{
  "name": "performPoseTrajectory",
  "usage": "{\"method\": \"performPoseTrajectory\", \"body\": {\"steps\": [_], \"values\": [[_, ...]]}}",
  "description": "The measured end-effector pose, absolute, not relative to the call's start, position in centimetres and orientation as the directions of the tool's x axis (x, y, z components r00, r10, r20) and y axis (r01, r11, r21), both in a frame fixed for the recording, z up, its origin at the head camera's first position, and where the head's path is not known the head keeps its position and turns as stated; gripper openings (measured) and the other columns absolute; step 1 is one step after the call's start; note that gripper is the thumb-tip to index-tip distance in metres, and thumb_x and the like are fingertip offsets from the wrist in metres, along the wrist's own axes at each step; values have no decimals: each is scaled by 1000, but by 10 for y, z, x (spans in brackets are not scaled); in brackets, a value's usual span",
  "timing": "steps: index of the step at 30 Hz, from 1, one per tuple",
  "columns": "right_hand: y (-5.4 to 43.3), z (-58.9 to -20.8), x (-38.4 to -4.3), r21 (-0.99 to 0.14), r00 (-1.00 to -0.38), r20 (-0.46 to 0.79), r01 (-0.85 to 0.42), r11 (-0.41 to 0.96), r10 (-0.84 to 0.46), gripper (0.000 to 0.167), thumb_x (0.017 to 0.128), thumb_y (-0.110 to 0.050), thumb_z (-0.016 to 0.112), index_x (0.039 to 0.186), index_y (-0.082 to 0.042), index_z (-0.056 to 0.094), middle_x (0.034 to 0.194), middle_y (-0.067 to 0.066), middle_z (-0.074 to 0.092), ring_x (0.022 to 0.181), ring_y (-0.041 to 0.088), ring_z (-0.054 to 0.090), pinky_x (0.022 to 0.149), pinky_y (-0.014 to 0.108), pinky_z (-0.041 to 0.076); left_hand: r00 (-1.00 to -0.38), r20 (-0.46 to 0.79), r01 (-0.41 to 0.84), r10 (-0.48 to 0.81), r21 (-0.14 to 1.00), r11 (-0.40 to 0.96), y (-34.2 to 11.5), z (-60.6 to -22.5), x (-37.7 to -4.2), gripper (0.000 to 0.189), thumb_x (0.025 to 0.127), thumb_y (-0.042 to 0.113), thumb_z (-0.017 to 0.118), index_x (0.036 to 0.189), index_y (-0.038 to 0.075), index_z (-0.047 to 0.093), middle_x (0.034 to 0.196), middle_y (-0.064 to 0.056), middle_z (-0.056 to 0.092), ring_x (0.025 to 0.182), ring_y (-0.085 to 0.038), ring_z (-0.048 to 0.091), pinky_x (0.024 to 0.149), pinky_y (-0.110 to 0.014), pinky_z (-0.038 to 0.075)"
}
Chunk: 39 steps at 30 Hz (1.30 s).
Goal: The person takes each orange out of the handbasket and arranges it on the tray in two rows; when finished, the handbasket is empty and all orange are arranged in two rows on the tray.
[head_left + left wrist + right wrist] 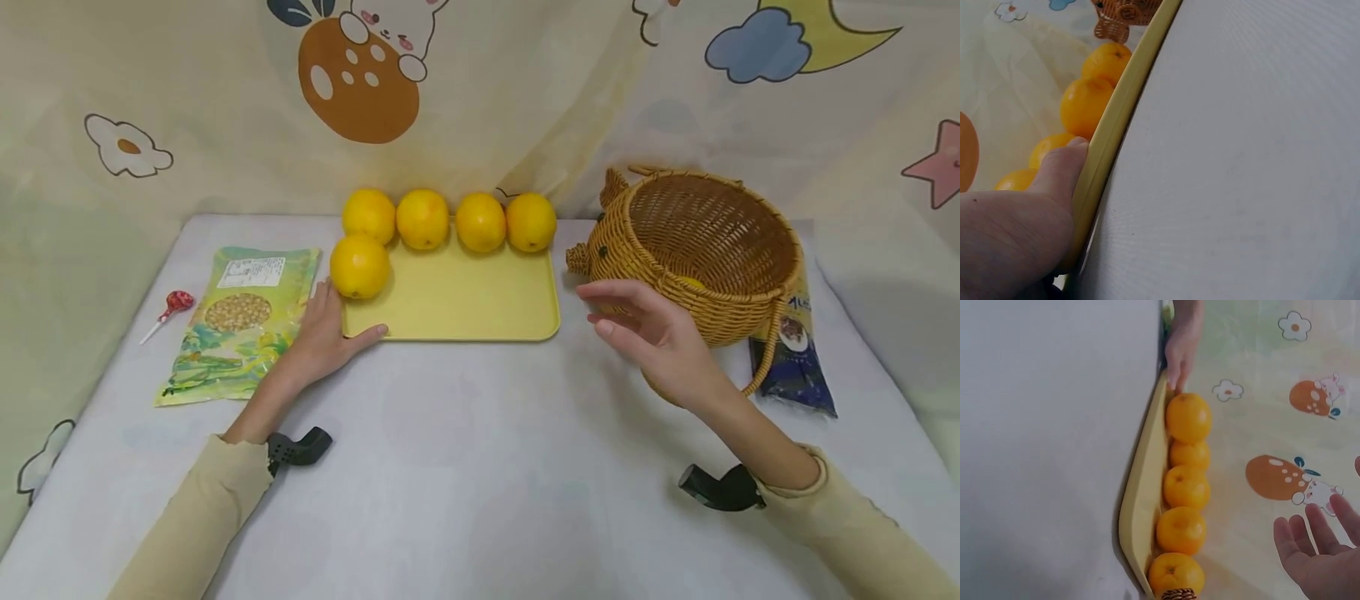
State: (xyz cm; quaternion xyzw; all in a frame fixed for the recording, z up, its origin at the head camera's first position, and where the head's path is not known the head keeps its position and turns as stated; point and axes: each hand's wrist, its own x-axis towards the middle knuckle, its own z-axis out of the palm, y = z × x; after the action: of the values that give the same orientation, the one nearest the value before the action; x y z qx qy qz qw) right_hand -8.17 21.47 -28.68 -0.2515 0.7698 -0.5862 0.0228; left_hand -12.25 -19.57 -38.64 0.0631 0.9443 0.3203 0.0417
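My left hand [321,337] rests at the left end of a yellow tray [465,308], fingers extended along its side and thumb on the near rim. In the left wrist view that thumb [1063,165] lies along the tray's edge. Several oranges sit on the tray: most line its far edge, and one orange [360,266] is at the left, close to my left fingertips. My right hand [663,342] hovers in front of a wicker basket [660,279] with an animal's snout and ears. Its fingers bend loosely and hold nothing. A bit of yellow fruit [692,282] shows inside the basket.
Left of the tray lies a green and yellow bag of kernels [232,325], with a red lollipop [177,302] beside it. A dark blue packet [797,367] is partly hidden behind the basket at the right. A patterned cloth [487,100] hangs behind the table.
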Motion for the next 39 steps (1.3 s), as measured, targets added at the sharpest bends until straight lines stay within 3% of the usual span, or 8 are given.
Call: {"method": "performPoseTrajectory", "body": {"steps": [11,25,30,34,39], "values": [[223,-289,-84,-916,-860,268,-367,161,-435,30,96,2,54,126,3,57,124,-6,64,108,4,63,91,15,52,-990,-10,107,143,608,787,-197,-389,-122,107,88,50,66,155,6,-5,158,-25,12,142,-41,18,117,-60,15],[231,-281,-82,-949,-860,282,-314,5,-426,28,97,4,47,121,0,61,118,-2,68,106,9,67,93,19,53,-985,-102,51,141,608,793,-196,-385,-121,111,89,56,61,154,7,-15,163,-20,-11,151,-38,-9,120,-61,2],[234,-272,-85,-951,-862,289,-309,-21,-417,27,97,6,46,119,1,61,117,2,68,106,12,67,93,21,54,-985,-109,42,136,606,794,-196,-386,-122,111,89,56,61,154,8,-15,163,-20,-11,151,-38,-9,121,-61,1],[242,-239,-102,-948,-856,302,-315,-41,-419,25,96,8,46,116,8,60,113,9,68,105,18,66,92,24,55,-986,-92,53,137,610,791,-196,-386,-124,111,88,55,62,155,8,-13,163,-20,-8,151,-38,-5,121,-60,3],[267,-188,-167,-935,-787,303,-356,-5,-538,20,97,8,45,110,13,59,105,13,70,99,20,68,92,20,53,-989,-42,89,145,612,786,-195,-387,-124,109,88,51,64,155,8,-10,162,-23,2,148,-40,9,120,-60,9]]}}
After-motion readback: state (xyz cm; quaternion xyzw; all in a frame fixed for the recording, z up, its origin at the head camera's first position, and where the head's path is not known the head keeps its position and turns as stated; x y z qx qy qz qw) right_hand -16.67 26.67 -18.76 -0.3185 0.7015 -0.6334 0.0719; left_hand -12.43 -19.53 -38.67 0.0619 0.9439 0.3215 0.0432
